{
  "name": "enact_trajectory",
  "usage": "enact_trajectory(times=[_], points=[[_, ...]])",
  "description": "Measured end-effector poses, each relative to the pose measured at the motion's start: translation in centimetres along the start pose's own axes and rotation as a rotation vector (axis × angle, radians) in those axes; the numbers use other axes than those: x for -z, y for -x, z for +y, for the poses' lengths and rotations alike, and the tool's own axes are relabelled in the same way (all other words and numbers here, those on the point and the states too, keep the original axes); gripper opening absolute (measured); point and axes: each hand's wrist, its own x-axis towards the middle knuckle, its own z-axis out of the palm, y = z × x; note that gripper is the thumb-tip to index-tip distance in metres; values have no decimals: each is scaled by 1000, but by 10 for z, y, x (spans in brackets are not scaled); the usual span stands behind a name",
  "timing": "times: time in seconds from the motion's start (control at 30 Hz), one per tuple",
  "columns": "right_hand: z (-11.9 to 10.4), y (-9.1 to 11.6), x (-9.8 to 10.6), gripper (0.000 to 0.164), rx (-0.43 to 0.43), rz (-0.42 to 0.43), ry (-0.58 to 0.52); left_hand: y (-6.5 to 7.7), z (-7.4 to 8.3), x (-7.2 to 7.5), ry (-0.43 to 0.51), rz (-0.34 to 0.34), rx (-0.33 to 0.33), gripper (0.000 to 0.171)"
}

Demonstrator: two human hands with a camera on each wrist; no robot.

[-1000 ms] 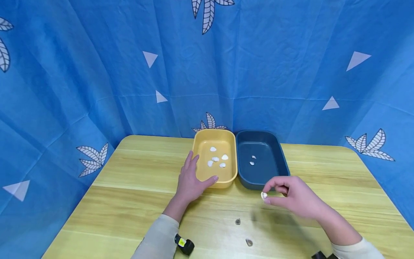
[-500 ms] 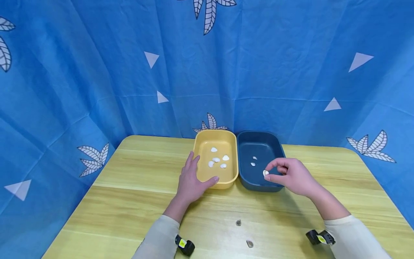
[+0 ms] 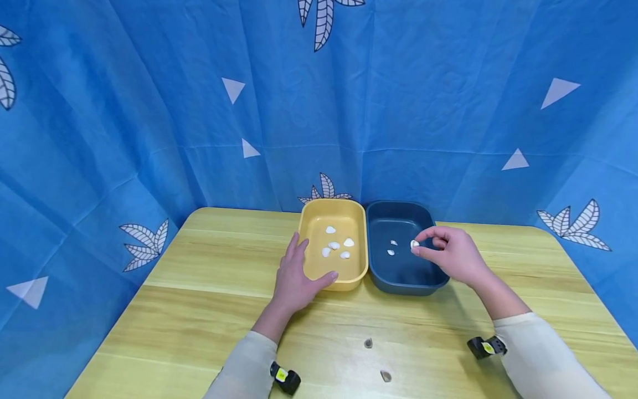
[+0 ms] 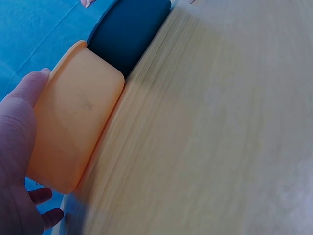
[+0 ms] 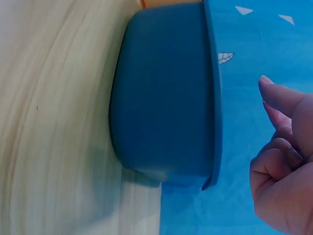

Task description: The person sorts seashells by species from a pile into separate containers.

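Note:
My right hand (image 3: 456, 252) pinches a small white shell (image 3: 415, 244) between thumb and forefinger, above the right part of the dark blue tray (image 3: 399, 289). Two small pale shells lie on that tray's floor, one of them a whitish shell (image 3: 391, 252). From the right wrist, the hand (image 5: 281, 161) shows beyond the blue tray's rim, and the pinched shell is hidden. With fingers spread, my left hand (image 3: 294, 280) rests at the near left corner of the yellow tray (image 3: 344, 286), thumb over its front rim. Several white shells, including a rounded one (image 3: 334, 245), lie in the yellow tray.
Both trays stand side by side at the back of the wooden table (image 3: 199, 310), against a blue curtain (image 3: 428, 111). Two small brownish shells lie near the front, a farther one (image 3: 368, 343) and a nearer one (image 3: 386, 376).
My right hand has carried the pinched shell from in front of the blue tray, up and away from me, to above its inside. The left hand stays at the yellow tray.

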Motion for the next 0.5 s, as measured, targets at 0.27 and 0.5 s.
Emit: enact_trajectory(times=[0.27,0.5], points=[[13,-14,-1,25,-57,17,-15,-1,-1,-1,9,6,-3,107],[22,-22,-4,27,-101,4,-16,0,1,0,9,6,-3,105]])
